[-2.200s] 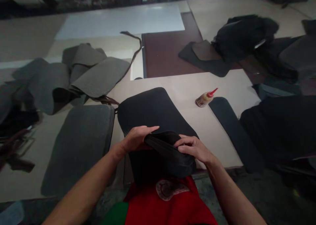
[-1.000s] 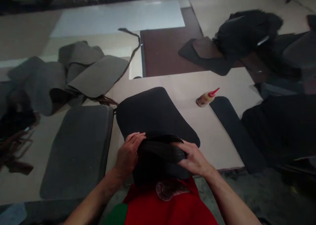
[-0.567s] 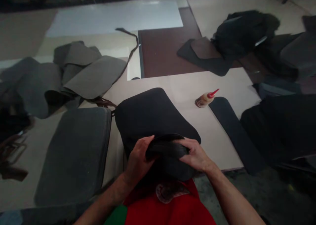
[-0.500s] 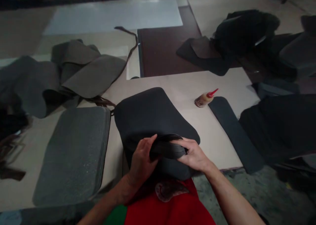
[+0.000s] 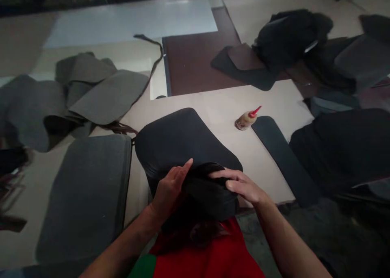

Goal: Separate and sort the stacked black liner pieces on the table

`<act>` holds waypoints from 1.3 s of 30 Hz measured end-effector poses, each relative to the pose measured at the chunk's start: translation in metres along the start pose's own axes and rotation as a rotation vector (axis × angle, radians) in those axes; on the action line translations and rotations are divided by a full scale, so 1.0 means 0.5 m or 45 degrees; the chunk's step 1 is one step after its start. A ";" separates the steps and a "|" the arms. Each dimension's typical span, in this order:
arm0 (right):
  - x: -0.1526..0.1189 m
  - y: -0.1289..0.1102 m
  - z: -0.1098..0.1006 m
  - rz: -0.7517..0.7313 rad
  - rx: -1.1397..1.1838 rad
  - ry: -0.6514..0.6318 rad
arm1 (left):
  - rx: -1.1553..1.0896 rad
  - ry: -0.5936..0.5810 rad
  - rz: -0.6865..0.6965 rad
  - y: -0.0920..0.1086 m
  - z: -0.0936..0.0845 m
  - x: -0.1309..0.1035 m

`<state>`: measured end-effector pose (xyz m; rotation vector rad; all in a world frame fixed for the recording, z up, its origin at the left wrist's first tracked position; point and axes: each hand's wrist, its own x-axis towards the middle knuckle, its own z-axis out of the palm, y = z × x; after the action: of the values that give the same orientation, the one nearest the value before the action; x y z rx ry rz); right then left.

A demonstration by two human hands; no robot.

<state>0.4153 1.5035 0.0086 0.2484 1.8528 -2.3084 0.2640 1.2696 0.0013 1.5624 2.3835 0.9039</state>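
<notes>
A large black sheet piece [image 5: 183, 135] with rounded corners lies on the table and hangs over its front edge toward my body. Its near part is bent up into a fold [image 5: 210, 192] between my hands. My left hand [image 5: 170, 188] is closed on the left side of the fold, index finger pointing up along the sheet; its other fingertips are partly hidden. On the right side, my right hand [image 5: 243, 185] pinches the fold's edge, fingers lying over the top and thumb just below. A bottle with a red nozzle [image 5: 246, 119] stands beyond my right hand.
A stack of grey rounded panels [image 5: 88, 192] lies at left, with loose grey pieces [image 5: 112, 91] behind it. A long dark strip [image 5: 280, 156] and a black stack [image 5: 344, 148] are at right. Dark bundled material [image 5: 292, 38] sits farther back, near a brown sheet [image 5: 195, 62].
The fold between my hands has opened wider and its near part has dropped lower. My left index finger is now raised, and my hands are slightly farther apart. The view has shifted a little.
</notes>
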 end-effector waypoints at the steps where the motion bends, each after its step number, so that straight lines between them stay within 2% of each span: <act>1: -0.002 0.007 -0.005 0.032 0.067 0.019 | 0.030 0.014 0.009 0.001 0.000 0.003; 5: 0.001 0.026 -0.013 0.099 0.114 0.048 | 0.100 0.032 0.019 -0.003 0.003 0.005; 8: 0.008 0.029 -0.013 0.097 0.118 0.027 | 0.125 -0.010 -0.003 -0.004 0.003 0.005; 11: 0.011 0.030 -0.013 0.068 0.082 0.013 | 0.108 -0.029 -0.009 -0.002 0.001 0.007; 18: 0.011 0.026 -0.017 0.044 0.054 -0.002 | 0.106 0.051 0.030 -0.007 0.006 0.007; 27: 0.012 0.024 -0.032 0.091 0.062 0.006 | 0.157 0.016 0.038 -0.002 0.007 0.025; 39: 0.014 0.017 -0.023 0.083 -0.028 -0.023 | 0.178 0.004 0.067 -0.014 0.020 0.005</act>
<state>0.4106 1.5126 -0.0039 0.2800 1.8323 -2.2389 0.2618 1.2741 -0.0102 1.6809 2.4666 0.7641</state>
